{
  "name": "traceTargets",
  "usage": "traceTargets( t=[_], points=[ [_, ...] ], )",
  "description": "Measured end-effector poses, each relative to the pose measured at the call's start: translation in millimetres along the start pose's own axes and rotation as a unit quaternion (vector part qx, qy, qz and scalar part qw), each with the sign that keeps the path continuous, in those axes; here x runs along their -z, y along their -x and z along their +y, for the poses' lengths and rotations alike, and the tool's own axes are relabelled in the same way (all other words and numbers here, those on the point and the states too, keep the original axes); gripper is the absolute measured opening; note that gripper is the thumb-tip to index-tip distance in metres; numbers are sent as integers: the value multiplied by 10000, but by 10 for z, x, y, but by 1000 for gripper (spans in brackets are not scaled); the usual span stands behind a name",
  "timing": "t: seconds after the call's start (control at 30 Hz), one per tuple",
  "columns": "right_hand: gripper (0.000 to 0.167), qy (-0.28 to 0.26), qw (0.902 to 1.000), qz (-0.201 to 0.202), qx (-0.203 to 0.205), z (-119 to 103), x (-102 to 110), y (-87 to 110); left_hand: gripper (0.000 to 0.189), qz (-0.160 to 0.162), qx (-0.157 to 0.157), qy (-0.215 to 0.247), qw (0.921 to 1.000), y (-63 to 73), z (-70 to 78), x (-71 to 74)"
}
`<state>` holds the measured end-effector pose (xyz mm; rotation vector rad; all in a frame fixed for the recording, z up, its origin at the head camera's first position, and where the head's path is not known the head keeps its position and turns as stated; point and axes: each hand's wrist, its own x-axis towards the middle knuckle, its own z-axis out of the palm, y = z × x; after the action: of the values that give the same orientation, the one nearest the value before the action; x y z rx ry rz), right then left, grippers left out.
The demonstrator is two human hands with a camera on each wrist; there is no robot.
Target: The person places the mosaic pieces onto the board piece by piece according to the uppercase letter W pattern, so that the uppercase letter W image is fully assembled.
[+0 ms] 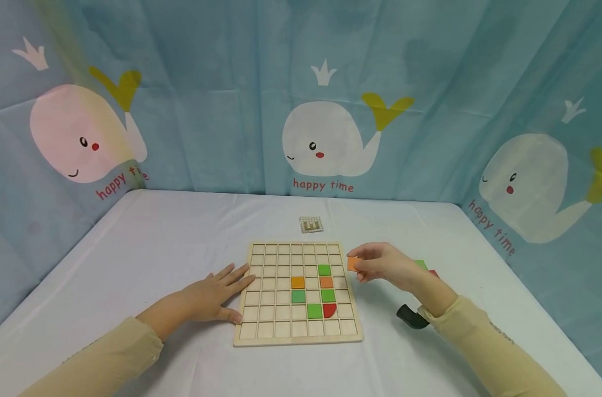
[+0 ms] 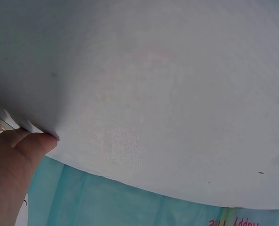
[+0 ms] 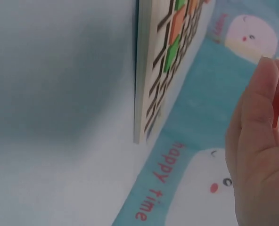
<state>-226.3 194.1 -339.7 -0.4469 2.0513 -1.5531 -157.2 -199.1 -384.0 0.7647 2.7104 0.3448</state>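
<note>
The right hand [image 1: 389,267] pinches an orange tile [image 1: 352,264] beside the grid board [image 1: 267,330]; the left hand [image 1: 207,298], fingers spread, touches the board's left edge.

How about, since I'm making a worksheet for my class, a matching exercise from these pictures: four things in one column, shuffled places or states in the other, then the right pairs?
Things:
1. Left hand
2. Right hand
3. Small card
4. Red curved-edged piece

Places or states:
A. On the white tabletop, beyond the board
B. Pinching an orange square
C. In a cell, just right of a green square
D. Touching the board's left edge

Pairs: 1-D, 2-B, 3-A, 4-C
</note>
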Motion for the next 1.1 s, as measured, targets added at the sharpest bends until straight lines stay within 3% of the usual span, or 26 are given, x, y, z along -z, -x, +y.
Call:
traceTargets(
  t=[0.2, 0.4, 0.83, 1.1],
  points=[
    [30, 274, 9995, 173, -62, -1, -120, -36, 96, -13, 29, 42, 10000, -4, -1, -2],
    [36, 148, 9995, 247, -94, -24, -256, -67, 95, -19, -8, 56, 10000, -8, -7, 2],
    [36, 168, 9995, -252, -58, 4, -403, -102, 94, -81, -7, 46, 10000, 5, 28, 15],
    [28, 808, 9962, -304, 60, 47, -512, -150, 94, -43, -34, 45, 10000, 10, 24, 9]
  ],
)
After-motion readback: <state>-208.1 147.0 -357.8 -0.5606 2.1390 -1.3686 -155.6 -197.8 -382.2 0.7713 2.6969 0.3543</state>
